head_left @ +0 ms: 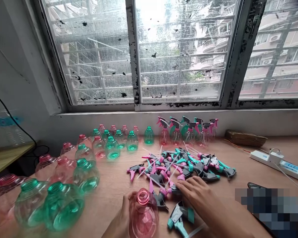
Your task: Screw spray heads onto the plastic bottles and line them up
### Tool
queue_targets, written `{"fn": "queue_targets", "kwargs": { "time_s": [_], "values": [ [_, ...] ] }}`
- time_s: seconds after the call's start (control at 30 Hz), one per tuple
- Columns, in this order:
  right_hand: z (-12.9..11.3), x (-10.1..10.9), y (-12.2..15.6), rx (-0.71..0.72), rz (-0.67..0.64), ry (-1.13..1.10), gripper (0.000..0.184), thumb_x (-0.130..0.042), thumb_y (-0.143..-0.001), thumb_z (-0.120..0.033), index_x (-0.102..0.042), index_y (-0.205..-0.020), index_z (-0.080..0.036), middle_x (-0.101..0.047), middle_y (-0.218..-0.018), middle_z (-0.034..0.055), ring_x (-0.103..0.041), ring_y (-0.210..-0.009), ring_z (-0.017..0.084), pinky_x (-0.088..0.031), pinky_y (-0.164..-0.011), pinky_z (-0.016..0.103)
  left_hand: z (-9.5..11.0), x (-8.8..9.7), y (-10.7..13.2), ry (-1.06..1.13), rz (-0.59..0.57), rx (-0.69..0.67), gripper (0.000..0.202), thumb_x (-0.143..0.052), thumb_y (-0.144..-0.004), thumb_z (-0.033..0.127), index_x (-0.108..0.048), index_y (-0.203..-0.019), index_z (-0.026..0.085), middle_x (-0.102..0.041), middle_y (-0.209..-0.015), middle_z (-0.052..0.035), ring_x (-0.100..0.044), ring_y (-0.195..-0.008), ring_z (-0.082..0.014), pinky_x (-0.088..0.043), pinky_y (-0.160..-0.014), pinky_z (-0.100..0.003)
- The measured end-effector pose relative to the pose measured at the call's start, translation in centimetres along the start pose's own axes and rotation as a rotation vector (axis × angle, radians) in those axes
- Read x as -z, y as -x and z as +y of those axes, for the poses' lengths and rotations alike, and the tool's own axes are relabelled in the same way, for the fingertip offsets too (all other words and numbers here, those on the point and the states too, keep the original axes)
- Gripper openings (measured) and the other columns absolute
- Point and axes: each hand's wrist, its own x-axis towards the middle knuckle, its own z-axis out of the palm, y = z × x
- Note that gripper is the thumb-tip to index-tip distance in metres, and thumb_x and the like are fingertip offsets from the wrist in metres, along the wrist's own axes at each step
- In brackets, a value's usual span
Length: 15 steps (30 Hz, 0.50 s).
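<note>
My left hand [120,219] grips an open pink plastic bottle [143,213], standing upright at the near edge of the wooden table [238,172]. My right hand [197,195] reaches into the pile of loose spray trigger heads [178,167], its fingers curled around a grey trigger head with a pink collar [169,191]. A teal and grey trigger head [180,218] lies just in front of that hand.
Several open pink and green bottles [84,165] stand in rows on the left. Assembled spray bottles [188,130] line the wall under the window. A white power strip [280,162] and a brown flat block [245,137] sit on the right.
</note>
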Motion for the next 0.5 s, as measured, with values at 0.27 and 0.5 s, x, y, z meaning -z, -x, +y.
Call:
{"fn": "queue_targets", "kwargs": {
  "time_s": [0.27, 0.5],
  "values": [
    [1.8, 4.6, 0.5, -0.183, 0.364, -0.162, 0.024, -0.052, -0.104, -0.019, -0.064, -0.125, -0.018, -0.078, -0.115, 0.0114, -0.073, -0.104, 0.03, -0.055, -0.088, 0.043, 0.1, -1.4, 0.0, -0.172, 0.261, -0.198, 0.079, -0.078, -0.078, 0.056, -0.046, -0.149, 0.039, -0.054, -0.152, -0.0089, -0.05, -0.142, -0.0394, -0.06, -0.099, -0.044],
    [3.5, 7.7, 5.4, -0.777, 0.603, -0.696, 0.032, -0.071, -0.093, -0.042, -0.069, -0.122, -0.03, -0.079, -0.099, 0.0012, -0.076, -0.072, 0.02, -0.062, -0.061, 0.024, 0.6, -1.6, 0.1, -0.389, 0.314, -0.273, 0.077, -0.079, -0.08, 0.051, -0.046, -0.149, 0.041, -0.061, -0.146, -0.0076, -0.057, -0.134, -0.0375, -0.05, -0.11, -0.052]
  ]
}}
